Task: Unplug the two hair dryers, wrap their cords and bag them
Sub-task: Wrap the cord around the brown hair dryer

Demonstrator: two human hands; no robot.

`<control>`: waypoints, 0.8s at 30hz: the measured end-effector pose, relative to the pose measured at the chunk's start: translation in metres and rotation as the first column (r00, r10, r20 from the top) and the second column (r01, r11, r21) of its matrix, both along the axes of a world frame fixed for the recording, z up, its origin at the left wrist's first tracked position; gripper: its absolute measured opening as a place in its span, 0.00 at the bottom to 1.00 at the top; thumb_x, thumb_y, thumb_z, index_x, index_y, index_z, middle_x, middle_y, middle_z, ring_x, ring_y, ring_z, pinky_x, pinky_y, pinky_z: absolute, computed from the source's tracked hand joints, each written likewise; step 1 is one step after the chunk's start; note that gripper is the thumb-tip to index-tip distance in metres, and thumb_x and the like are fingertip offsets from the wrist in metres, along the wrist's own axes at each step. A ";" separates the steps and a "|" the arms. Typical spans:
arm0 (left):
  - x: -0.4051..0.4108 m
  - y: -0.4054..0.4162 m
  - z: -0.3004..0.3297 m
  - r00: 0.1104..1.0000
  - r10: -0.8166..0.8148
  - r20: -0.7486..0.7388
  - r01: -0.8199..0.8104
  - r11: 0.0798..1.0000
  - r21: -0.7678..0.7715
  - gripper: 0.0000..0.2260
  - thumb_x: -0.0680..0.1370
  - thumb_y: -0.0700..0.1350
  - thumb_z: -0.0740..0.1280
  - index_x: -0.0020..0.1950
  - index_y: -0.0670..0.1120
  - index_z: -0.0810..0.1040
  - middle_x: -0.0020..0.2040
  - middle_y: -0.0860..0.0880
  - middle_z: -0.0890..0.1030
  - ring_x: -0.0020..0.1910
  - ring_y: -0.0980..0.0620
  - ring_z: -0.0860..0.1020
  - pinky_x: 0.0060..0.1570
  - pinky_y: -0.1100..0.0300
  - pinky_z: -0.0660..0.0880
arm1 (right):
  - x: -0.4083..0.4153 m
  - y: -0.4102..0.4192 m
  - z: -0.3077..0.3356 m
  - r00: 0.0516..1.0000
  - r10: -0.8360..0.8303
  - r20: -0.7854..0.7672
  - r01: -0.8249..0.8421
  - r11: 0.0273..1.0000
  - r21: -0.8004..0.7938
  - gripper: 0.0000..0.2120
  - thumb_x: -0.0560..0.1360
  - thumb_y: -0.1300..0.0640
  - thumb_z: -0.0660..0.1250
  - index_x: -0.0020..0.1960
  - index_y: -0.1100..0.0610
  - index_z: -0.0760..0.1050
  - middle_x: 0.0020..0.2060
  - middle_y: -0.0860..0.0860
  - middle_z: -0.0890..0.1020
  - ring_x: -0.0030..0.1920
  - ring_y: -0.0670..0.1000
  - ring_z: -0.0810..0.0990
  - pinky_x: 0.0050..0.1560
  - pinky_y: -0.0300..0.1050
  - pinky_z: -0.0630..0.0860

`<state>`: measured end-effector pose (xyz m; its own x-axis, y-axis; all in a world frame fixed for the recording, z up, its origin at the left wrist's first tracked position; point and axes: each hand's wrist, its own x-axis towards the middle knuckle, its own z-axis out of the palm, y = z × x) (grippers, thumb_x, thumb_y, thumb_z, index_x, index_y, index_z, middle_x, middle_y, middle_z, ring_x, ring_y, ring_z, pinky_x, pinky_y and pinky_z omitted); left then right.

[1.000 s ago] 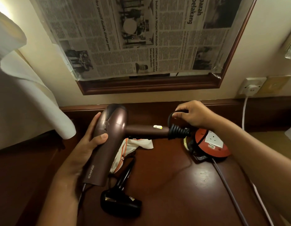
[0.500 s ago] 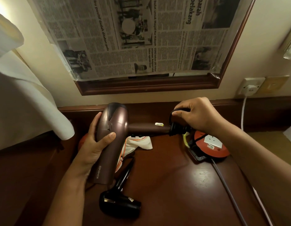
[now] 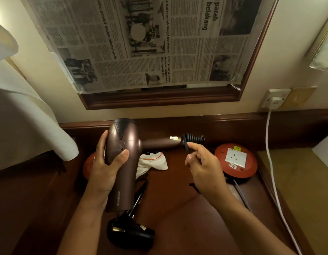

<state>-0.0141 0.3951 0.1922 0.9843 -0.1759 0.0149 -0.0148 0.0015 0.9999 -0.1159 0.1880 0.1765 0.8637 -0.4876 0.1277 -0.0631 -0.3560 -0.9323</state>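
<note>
Dark wooden desk (image 3: pixel 187 208) fills the lower view, backed by a wall carrying a wood-framed mirror (image 3: pixel 159 99) covered with newspaper (image 3: pixel 141 43). White cloth (image 3: pixel 21 111) hangs at the left edge.

Brown hair dryer (image 3: pixel 122 162) is held above the desk, barrel pointing toward the person, handle extending right. Left hand (image 3: pixel 104 168) grips the barrel, thumb across the top face, fingers wrapped round the far side. Black cord (image 3: pixel 193 139) is wound in tight coils round the end of the handle.

Right hand (image 3: pixel 205 168) sits just below those coils, forefinger and thumb pinching a strand of the cord that leads from the coil; remaining fingers loosely curled. The two hands are apart.

Red round extension reel (image 3: pixel 236 162) with a white socket face lies on the desk right of the right hand, grey cable running toward the near edge. Black hair dryer (image 3: pixel 130 234) lies on the desk near the lower centre, handle angled up toward the brown one. White drawstring bag (image 3: pixel 154 162) with orange trim lies crumpled on the desk under the brown dryer's handle.

White wall socket (image 3: pixel 275 98) at upper right holds a white plug, white cable (image 3: pixel 270 162) dropping down the right side.
</note>
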 end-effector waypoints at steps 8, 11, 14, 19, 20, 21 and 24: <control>-0.003 0.006 0.004 0.997 0.048 -0.066 -0.047 0.999 0.015 0.29 0.75 0.44 0.68 0.70 0.66 0.62 0.54 0.59 0.76 0.46 0.53 0.81 0.31 0.65 0.77 | -0.009 0.015 -0.007 1.000 -0.004 0.012 -0.001 0.907 0.422 0.10 0.81 0.59 0.57 0.48 0.55 0.77 0.28 0.49 0.70 0.24 0.43 0.64 0.24 0.38 0.61; -0.004 0.006 0.003 0.995 0.048 -0.092 -0.047 0.999 0.007 0.29 0.75 0.45 0.69 0.69 0.67 0.62 0.55 0.58 0.77 0.46 0.51 0.81 0.32 0.62 0.78 | -0.010 0.016 -0.007 0.999 0.031 0.036 -0.045 0.865 0.499 0.10 0.81 0.58 0.56 0.49 0.57 0.75 0.27 0.48 0.69 0.24 0.43 0.63 0.24 0.38 0.60; -0.005 0.006 0.003 0.992 0.037 -0.117 -0.039 0.999 -0.014 0.29 0.75 0.45 0.68 0.70 0.66 0.62 0.54 0.57 0.77 0.47 0.50 0.81 0.35 0.60 0.78 | -0.011 0.015 -0.010 0.989 0.096 0.109 -0.143 0.780 0.609 0.11 0.82 0.60 0.54 0.52 0.60 0.75 0.29 0.50 0.69 0.25 0.45 0.61 0.25 0.38 0.59; -0.004 0.006 0.004 0.987 0.019 -0.158 -0.026 0.999 -0.043 0.30 0.75 0.45 0.68 0.72 0.64 0.62 0.55 0.54 0.77 0.44 0.50 0.82 0.30 0.62 0.78 | -0.010 0.012 -0.021 0.974 0.187 0.127 -0.224 0.735 0.639 0.10 0.81 0.60 0.55 0.53 0.62 0.74 0.31 0.51 0.72 0.27 0.47 0.65 0.28 0.40 0.63; -0.004 0.007 0.004 0.986 0.012 -0.163 -0.019 0.999 -0.042 0.30 0.74 0.45 0.68 0.72 0.64 0.62 0.56 0.54 0.77 0.44 0.50 0.82 0.30 0.62 0.78 | -0.010 0.010 -0.022 0.973 0.202 0.114 -0.228 0.740 0.633 0.10 0.81 0.59 0.56 0.51 0.62 0.74 0.31 0.51 0.71 0.26 0.47 0.65 0.27 0.40 0.63; -0.004 0.007 0.004 0.986 0.004 -0.167 -0.011 0.999 -0.040 0.31 0.73 0.46 0.68 0.72 0.64 0.62 0.56 0.53 0.77 0.44 0.50 0.82 0.30 0.62 0.78 | -0.009 0.009 -0.022 0.971 0.220 0.096 -0.231 0.744 0.627 0.11 0.81 0.58 0.56 0.49 0.62 0.74 0.30 0.51 0.71 0.26 0.48 0.65 0.26 0.40 0.63; -0.002 0.011 0.003 0.982 -0.012 -0.189 0.004 0.999 -0.043 0.34 0.67 0.50 0.70 0.71 0.65 0.63 0.58 0.51 0.78 0.44 0.49 0.82 0.30 0.60 0.79 | -0.007 0.004 -0.025 0.955 0.294 0.036 -0.251 0.738 0.627 0.14 0.81 0.53 0.56 0.45 0.62 0.74 0.28 0.52 0.71 0.25 0.49 0.65 0.25 0.42 0.65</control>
<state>-0.0161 0.4056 0.1953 0.9687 -0.1866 -0.1637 0.1746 0.0432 0.9837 -0.1228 0.1922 0.1517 0.9673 -0.1834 -0.1753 -0.1183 0.2850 -0.9512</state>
